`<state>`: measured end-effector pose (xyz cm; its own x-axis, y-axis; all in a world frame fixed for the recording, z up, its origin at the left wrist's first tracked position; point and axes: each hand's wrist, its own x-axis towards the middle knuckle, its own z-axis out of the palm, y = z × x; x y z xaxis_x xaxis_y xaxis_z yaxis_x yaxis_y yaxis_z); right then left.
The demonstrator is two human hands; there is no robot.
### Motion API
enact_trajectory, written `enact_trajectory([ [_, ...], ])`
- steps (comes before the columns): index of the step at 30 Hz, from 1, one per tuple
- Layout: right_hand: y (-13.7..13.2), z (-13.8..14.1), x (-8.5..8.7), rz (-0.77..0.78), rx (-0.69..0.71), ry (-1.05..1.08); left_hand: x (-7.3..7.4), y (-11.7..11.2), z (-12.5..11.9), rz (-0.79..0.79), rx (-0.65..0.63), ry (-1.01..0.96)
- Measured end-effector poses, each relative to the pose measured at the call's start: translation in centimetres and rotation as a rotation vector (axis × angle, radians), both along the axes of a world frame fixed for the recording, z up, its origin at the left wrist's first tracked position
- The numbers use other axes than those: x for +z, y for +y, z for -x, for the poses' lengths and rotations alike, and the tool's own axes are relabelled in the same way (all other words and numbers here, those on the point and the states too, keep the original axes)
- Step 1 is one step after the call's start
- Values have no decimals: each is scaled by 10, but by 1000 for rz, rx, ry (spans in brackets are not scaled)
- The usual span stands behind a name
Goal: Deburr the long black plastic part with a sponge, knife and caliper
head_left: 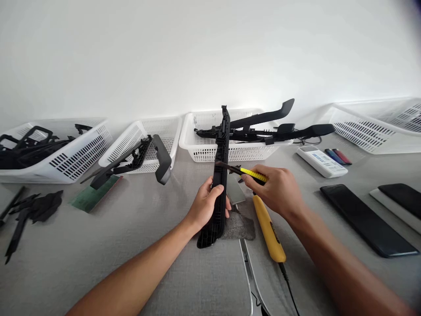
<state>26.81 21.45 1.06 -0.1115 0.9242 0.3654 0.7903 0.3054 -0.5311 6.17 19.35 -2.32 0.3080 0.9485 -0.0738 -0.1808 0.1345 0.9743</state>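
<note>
My left hand [206, 202] is wrapped round a long black plastic trim piece [221, 175], its ribbed side facing me and its length nearly upright. In my right hand [279, 186] is a yellow and black utility knife [253, 174]. The knife's tip reaches the middle of the trim piece, above my left fingers; I cannot tell whether it cuts in. Below my right hand lies a yellow corded tool [269, 230]. A grey cloth [240, 224] and a flat grey plate [236, 191] are partly hidden behind the trim piece.
Behind the trim piece, a white basket [230, 153] holds similar black parts. More baskets [79, 158] stand left, and another [365, 131] right. Black scraps [41, 208] and a green board [95, 193] lie left; a white meter [321, 161] and a black phone-like slab [365, 219] lie right.
</note>
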Motion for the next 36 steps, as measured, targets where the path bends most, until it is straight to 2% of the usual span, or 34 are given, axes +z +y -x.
enact_trajectory([
  [5, -4, 8, -2, 19, 55, -14, -2, 1, -1, 18, 3, 9],
  [11, -4, 5, 1, -31, -67, -38, -2, 0, -1, 11, 0, 15],
  [17, -6, 9, 2, -15, 8, -50, -1, 0, 0, 12, -1, 14],
  [22, -2, -1, 3, -46, -60, -27, -1, 0, 0, 19, 13, -16],
  [24, 0, -6, 5, -21, -17, -12, -2, 0, 0, 31, 8, -43],
  [30, 0, -7, 7, 130, 240, -39, -5, 4, 4, 3, 9, -163],
  [32, 0, -7, 7, 155, 272, -44, -5, 5, 4, 21, 19, -163],
  [36, 1, -9, 6, 76, 93, -22, -2, 4, 4, 59, 24, -121],
])
